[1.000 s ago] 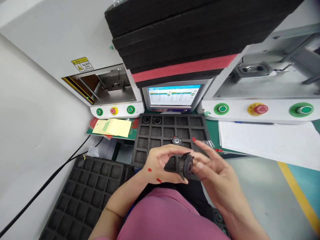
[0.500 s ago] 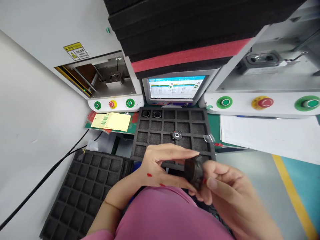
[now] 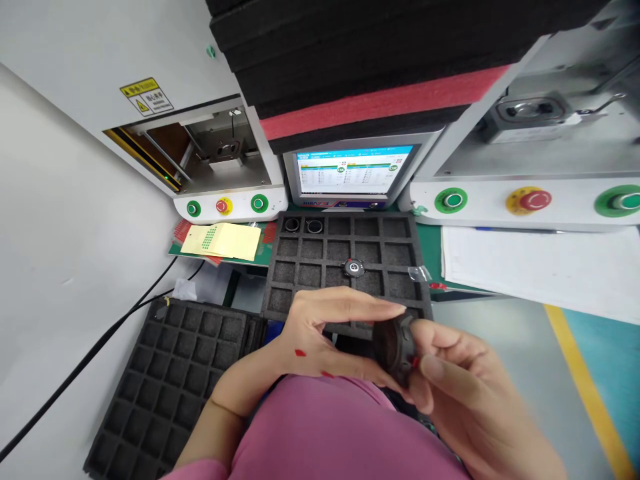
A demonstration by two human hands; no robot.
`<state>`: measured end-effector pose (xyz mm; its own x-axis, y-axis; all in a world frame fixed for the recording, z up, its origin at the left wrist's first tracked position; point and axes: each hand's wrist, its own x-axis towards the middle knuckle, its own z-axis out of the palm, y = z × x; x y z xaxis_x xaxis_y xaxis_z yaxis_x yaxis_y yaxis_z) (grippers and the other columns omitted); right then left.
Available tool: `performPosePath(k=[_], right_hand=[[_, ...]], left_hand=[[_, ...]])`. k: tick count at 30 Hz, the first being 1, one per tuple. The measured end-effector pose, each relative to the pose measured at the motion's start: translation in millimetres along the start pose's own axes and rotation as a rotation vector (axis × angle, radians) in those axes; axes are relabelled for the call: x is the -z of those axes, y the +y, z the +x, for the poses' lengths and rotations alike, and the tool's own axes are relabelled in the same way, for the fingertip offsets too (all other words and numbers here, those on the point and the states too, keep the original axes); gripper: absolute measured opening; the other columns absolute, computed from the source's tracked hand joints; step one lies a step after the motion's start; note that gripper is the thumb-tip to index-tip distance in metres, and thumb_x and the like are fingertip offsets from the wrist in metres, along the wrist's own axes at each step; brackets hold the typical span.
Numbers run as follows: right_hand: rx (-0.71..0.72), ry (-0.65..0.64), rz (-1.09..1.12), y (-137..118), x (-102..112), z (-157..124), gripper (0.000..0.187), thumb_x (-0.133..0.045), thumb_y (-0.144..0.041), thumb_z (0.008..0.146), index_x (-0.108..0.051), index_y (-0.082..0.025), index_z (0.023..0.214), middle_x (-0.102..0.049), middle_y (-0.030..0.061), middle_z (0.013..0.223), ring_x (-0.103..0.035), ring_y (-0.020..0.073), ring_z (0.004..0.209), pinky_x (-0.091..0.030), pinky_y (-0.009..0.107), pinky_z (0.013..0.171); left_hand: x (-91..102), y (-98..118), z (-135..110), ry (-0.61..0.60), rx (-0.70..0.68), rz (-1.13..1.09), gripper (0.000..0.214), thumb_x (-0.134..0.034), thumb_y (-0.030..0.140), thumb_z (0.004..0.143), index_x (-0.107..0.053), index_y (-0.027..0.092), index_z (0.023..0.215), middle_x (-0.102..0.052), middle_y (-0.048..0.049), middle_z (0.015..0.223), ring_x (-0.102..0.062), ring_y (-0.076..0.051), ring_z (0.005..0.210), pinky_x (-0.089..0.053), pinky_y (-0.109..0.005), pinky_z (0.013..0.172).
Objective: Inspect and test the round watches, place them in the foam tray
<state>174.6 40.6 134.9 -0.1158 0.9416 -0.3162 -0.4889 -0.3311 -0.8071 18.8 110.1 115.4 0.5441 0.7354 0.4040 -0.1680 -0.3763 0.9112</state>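
Note:
My left hand (image 3: 320,333) grips a black round watch case (image 3: 395,347) between thumb and fingers, the case tilted on edge above the near side of the foam tray. My right hand (image 3: 460,373) is closed at the case's right edge, its thumb and fingertips pinched beside a small red piece (image 3: 415,362) on the rim. Whether the red piece is itself between the fingertips is hard to see. Two red stickers (image 3: 300,353) cling to the back of my left hand. Another watch case (image 3: 354,268) lies back up across the tray's dividers.
The black foam tray (image 3: 327,275) holds two round watch parts (image 3: 314,227) at its far left. Behind it stand a monitor (image 3: 350,175) and two machines with green buttons (image 3: 453,200). Yellow sticker sheets (image 3: 225,241), white papers (image 3: 530,267) and more foam trays (image 3: 165,380) surround it.
Both hands and the watch case have shifted slightly right. The red piece at the rim shows a little more now. The grip of each hand looks the same.

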Motion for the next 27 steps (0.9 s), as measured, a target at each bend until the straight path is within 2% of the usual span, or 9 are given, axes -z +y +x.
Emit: performPosePath(k=[5,9,14,17,22,27], right_hand=[[0.005,0.009,-0.012,1.0,0.9,0.9,0.051,-0.08,-0.058,0.067,-0.052,-0.02,0.049,-0.056,0.003,0.039,-0.047,0.0125,0.039,-0.04,0.023,0.043],[0.012,0.018,-0.017,-1.7,-2.4,3.7,0.052,-0.082,-0.057,0.066,-0.051,-0.019,0.049,-0.052,0.0019,0.036,-0.044,0.0117,0.035,-0.038,0.022,0.04],[0.013,0.012,0.007,4.2,0.7,3.6,0.05,-0.081,-0.055,0.069,-0.052,-0.019,0.05,-0.056,0.0026,0.039,-0.046,0.0113,0.037,-0.038,0.022,0.042],[0.026,0.028,0.033,8.3,3.4,2.6,0.047,-0.079,-0.053,0.071,-0.054,-0.02,0.051,-0.055,0.001,0.039,-0.045,0.011,0.037,-0.039,0.022,0.043],[-0.023,0.018,-0.005,3.9,-0.9,0.8,0.052,-0.079,-0.057,0.069,-0.05,-0.019,0.049,-0.054,0.0021,0.041,-0.044,0.0114,0.042,-0.04,0.022,0.045],[-0.022,0.057,0.135,2.5,-6.0,5.2,0.046,-0.084,-0.044,0.069,-0.045,-0.021,0.064,-0.051,-0.0043,0.044,-0.047,0.0096,0.043,-0.047,0.022,0.05]], left_hand=[[-0.1,-0.2,0.9,0.008,-0.004,-0.017,0.062,-0.089,0.028,0.062,-0.07,0.028,0.12,-0.077,-0.0056,0.105,-0.073,-0.021,0.09,-0.058,-0.027,0.08],[-0.3,-0.2,2.7,0.008,-0.036,0.022,0.059,-0.088,0.031,0.064,-0.07,0.027,0.12,-0.077,-0.0066,0.104,-0.074,-0.022,0.088,-0.059,-0.029,0.078],[-1.5,-0.7,3.0,0.035,-0.034,-0.004,0.058,-0.089,0.031,0.062,-0.072,0.024,0.117,-0.077,-0.0088,0.102,-0.074,-0.022,0.087,-0.06,-0.029,0.078],[-1.5,-0.9,2.8,0.032,-0.049,-0.015,0.062,-0.09,0.028,0.061,-0.07,0.025,0.12,-0.077,-0.0083,0.104,-0.074,-0.021,0.089,-0.059,-0.028,0.08],[1.1,-2.1,2.2,0.01,-0.056,0.021,0.066,-0.089,0.025,0.063,-0.067,0.03,0.125,-0.076,-0.0067,0.109,-0.073,-0.022,0.092,-0.06,-0.029,0.082],[3.6,-5.3,1.5,0.011,-0.106,0.068,0.064,-0.086,0.027,0.068,-0.064,0.033,0.127,-0.075,-0.0063,0.111,-0.073,-0.02,0.09,-0.06,-0.028,0.078]])
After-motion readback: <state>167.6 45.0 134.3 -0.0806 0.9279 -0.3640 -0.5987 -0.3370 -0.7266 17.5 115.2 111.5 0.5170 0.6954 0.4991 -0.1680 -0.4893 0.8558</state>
